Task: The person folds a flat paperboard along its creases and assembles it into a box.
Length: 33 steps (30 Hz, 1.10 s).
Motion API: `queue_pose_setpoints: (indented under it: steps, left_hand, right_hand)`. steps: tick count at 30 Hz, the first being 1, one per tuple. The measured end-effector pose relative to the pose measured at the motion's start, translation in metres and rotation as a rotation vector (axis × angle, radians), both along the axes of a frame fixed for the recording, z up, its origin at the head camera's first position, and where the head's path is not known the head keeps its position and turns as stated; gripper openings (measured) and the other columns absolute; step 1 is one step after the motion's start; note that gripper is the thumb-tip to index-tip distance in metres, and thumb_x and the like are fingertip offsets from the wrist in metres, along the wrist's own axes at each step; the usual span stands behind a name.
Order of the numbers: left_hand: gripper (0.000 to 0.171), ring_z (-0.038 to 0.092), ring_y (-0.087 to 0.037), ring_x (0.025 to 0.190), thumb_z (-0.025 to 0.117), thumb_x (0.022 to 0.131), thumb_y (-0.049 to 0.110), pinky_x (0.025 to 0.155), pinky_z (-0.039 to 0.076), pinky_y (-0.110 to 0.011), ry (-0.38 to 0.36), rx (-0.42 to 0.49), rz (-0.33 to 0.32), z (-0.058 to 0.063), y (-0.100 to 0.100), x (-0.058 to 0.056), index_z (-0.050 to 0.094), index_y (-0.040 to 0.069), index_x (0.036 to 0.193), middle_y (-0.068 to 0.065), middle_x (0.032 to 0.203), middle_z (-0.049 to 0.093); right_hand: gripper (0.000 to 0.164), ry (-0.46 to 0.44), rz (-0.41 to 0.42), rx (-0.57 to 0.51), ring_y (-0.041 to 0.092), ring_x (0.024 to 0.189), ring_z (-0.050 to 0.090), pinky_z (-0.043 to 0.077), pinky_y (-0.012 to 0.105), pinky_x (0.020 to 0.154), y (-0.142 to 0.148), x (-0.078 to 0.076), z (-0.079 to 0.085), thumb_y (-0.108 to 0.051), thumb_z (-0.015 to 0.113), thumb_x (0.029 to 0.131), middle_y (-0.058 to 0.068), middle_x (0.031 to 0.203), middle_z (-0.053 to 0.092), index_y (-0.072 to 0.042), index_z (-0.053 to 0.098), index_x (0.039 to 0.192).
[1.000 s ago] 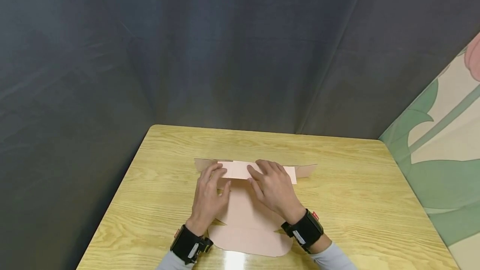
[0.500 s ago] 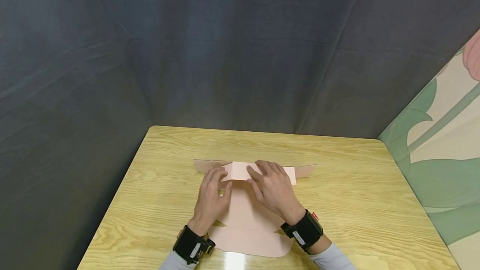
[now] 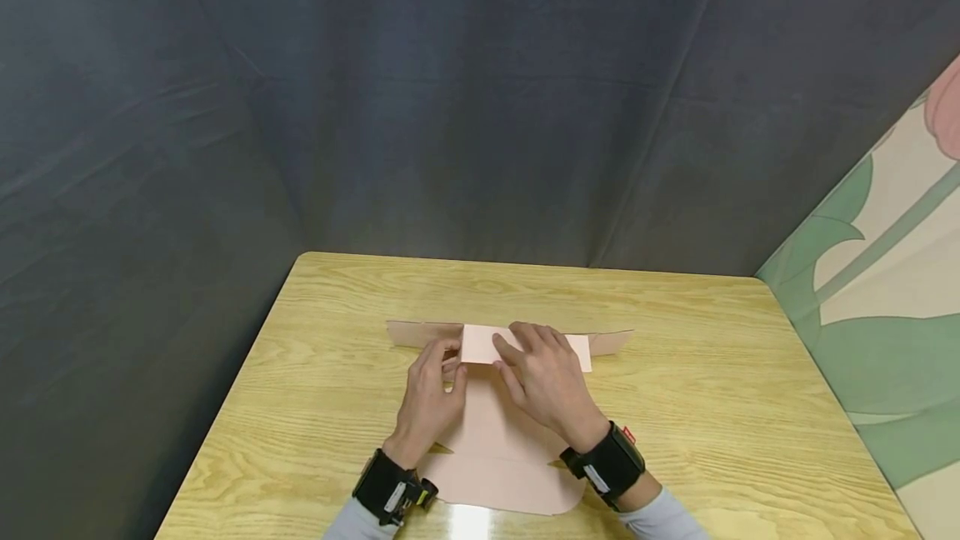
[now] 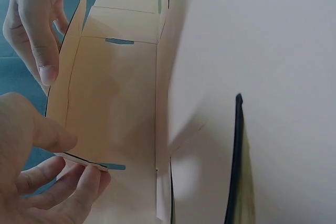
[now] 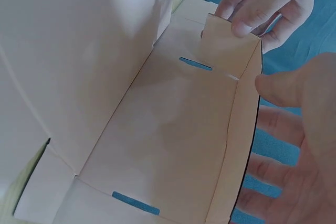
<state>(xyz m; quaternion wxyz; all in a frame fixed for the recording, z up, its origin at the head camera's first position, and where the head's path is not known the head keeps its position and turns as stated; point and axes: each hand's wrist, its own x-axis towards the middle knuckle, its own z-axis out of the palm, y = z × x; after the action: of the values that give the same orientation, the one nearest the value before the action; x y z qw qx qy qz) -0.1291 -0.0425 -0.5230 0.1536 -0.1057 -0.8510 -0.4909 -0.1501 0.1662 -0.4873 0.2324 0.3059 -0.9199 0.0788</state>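
A pale pink cardboard box blank (image 3: 510, 482), partly folded, lies on the table. Along its far end a narrow panel (image 3: 480, 344) stands up. My left hand (image 3: 431, 398) pinches the small end flap (image 5: 231, 38) at that panel's left end, thumb on one face and fingers on the other. The flap is bent at an angle to the panel, close to a cut slot (image 4: 115, 167). My right hand (image 3: 551, 377) holds the same panel further right, its thumb on the near side and fingers over the other side, partly hidden by the cardboard.
Side flaps (image 3: 611, 342) stick out left and right at the far end of the blank. The wood-grain table (image 3: 712, 407) extends around it. A dark curtain (image 3: 480, 107) hangs behind, and a flower-patterned cloth (image 3: 892, 340) is at the right.
My left hand has shifted slightly right, bending the panel's left end flap inward from nearly flat to a sharp angle. My right hand has stayed almost still on the panel.
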Motion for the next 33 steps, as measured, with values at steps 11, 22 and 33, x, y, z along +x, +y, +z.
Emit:
queue_pose_setpoints:
  steps: [11, 22, 33]
  left_hand:
    - [0.038, 0.073, -0.037, 0.113, 0.066, 0.094, -0.010, 0.093, 0.063, -0.032, -0.103, 0.065, -0.003, -0.0009, 0.0072, -0.0031, 0.059, -0.005, 0.131, -0.023, 0.126, 0.066]
    - [0.040, 0.070, -0.037, 0.118, 0.063, 0.094, -0.008, 0.096, 0.063, -0.035, -0.192, 0.125, -0.016, -0.0003, 0.0077, -0.0060, 0.058, -0.001, 0.133, -0.020, 0.127, 0.065]
    - [0.040, 0.069, -0.038, 0.121, 0.065, 0.095, -0.007, 0.098, 0.062, -0.038, -0.224, 0.158, -0.036, -0.0024, 0.0032, -0.0056, 0.057, 0.000, 0.134, -0.022, 0.133, 0.064]
  right_hand:
    - [0.032, 0.010, 0.000, 0.003, 0.039, 0.115, 0.070, 0.058, 0.056, 0.100, 0.0003, 0.0018, -0.0002, -0.034, 0.072, 0.101, 0.016, 0.132, 0.071, -0.019, 0.079, 0.129]
    - [0.033, 0.017, -0.002, -0.002, 0.039, 0.115, 0.070, 0.058, 0.055, 0.100, 0.0011, 0.0026, 0.0006, -0.034, 0.075, 0.099, 0.015, 0.132, 0.071, -0.019, 0.080, 0.128]
    - [0.034, 0.007, -0.012, 0.008, 0.039, 0.115, 0.070, 0.059, 0.055, 0.099, 0.0010, 0.0030, 0.0007, -0.035, 0.076, 0.098, 0.014, 0.132, 0.071, -0.019, 0.080, 0.128]
